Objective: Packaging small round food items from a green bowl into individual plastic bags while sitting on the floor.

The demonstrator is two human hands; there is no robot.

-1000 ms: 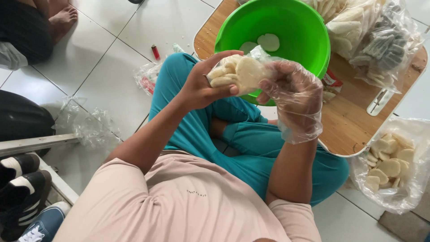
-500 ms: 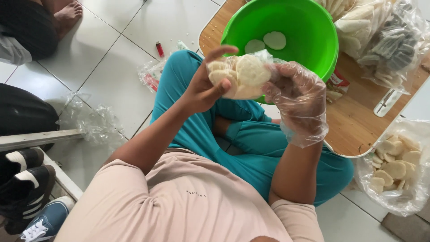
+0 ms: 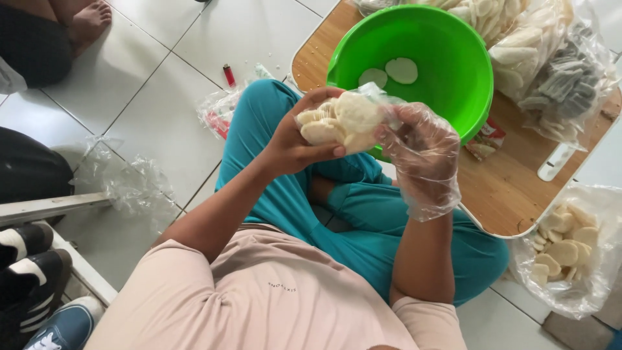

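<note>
My left hand is bare and grips a small clear bag of pale round crackers from the left side. My right hand wears a loose clear plastic glove and closes on the same bag from the right. Both hands hold it above my crossed legs in teal trousers, just in front of a bright green basin. Two pale crackers lie on the basin's bottom.
The basin stands on a low wooden table with clear bags of pale and grey crackers. Another open bag of crackers sits at right. Empty plastic bags, a red lighter, shoes and another person's foot are on the tiled floor.
The bag of crackers has stayed between both hands; the hands have turned it slightly and my view has shifted a little to the left.
</note>
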